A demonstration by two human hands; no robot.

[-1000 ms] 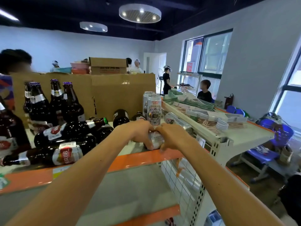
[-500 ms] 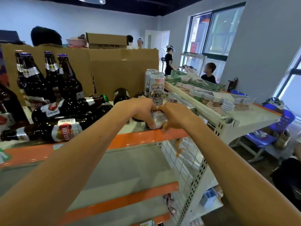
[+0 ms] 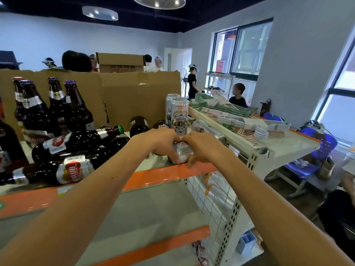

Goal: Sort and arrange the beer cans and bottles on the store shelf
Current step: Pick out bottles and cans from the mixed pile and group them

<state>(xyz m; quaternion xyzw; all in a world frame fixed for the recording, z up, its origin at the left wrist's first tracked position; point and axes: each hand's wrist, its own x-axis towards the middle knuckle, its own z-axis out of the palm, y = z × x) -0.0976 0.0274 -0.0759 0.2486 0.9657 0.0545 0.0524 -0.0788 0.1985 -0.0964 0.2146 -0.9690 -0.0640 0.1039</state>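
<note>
Clasped from both sides, a silver beer can (image 3: pixel 182 151) appears to lie on its side at the front of the top shelf (image 3: pixel 153 175), centre frame, the left hand (image 3: pixel 161 140) curled over one end and the right hand (image 3: pixel 203 148) over the other, a narrow two-handed grip holding the can. Just behind stand two upright cans (image 3: pixel 179 116); a loose can (image 3: pixel 205 129) lies right of them. The sound move, on this evidence, is to tip the held can upright with both hands, keep it off the orange lip, and set it beside the standing pair, label outward. Fallen bottles (image 3: pixel 76 141) at centre left could roll if knocked. Standing bottles (image 3: pixel 57 104) line the cardboard backing (image 3: pixel 134 96) at upper left.
</note>
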